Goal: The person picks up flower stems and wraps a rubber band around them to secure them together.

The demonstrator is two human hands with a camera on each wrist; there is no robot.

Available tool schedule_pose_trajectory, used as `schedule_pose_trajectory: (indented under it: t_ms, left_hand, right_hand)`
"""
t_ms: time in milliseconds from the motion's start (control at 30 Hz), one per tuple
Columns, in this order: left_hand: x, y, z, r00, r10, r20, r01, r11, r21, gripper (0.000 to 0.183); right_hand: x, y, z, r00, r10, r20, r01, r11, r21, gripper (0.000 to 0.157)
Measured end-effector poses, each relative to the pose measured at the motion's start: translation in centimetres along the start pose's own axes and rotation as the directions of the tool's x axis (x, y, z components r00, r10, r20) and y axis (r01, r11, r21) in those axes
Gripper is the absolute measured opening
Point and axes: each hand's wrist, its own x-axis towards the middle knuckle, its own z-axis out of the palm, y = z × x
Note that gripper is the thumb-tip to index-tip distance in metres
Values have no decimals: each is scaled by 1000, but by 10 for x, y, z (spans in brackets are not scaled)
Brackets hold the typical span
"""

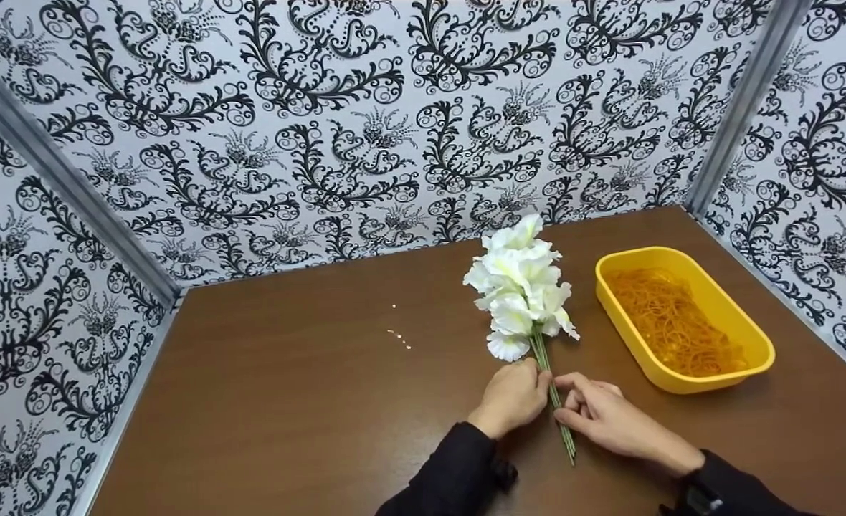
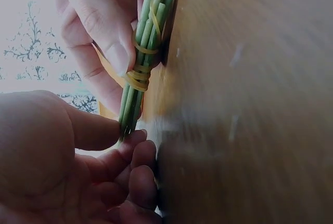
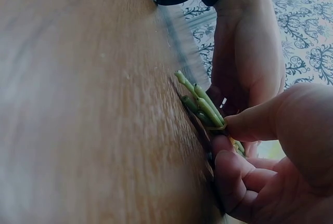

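Observation:
A bunch of white artificial flowers lies on the table, its green stems pointing toward me. My left hand pinches the stems between thumb and fingers just below the blossoms. Lower down, my right hand grips the same stems, thumb on one side and fingers on the other. A yellow rubber band is wound several times round the stems, with a loose loop running along them, in the left wrist view. The right thumb is right at this band in the right wrist view, close to the cut stem ends.
To the right of the flowers stands a yellow plastic tub holding many rubber bands. Small white flecks show on the brown table. Patterned panels wall the table in at the back and both sides.

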Motion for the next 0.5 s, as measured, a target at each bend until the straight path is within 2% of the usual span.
schedule_pose_trajectory:
  t_ms: [233, 367, 500]
  left_hand:
    - [-1, -4, 0, 998, 60, -30, -60, 998, 2, 25]
    - [0, -6, -2, 1000, 24, 4, -24, 997, -70, 23]
    - [0, -6, -8, 999, -15, 52, 24, 985, -170, 20]
  right_hand:
    - [2, -3, -1, 1000, -8, 8, 8, 1000, -6, 32]
    - [2, -5, -7, 997, 44, 65, -43, 999, -19, 37]
    - [3, -10, -19, 989, 103, 106, -96, 993, -74, 40]
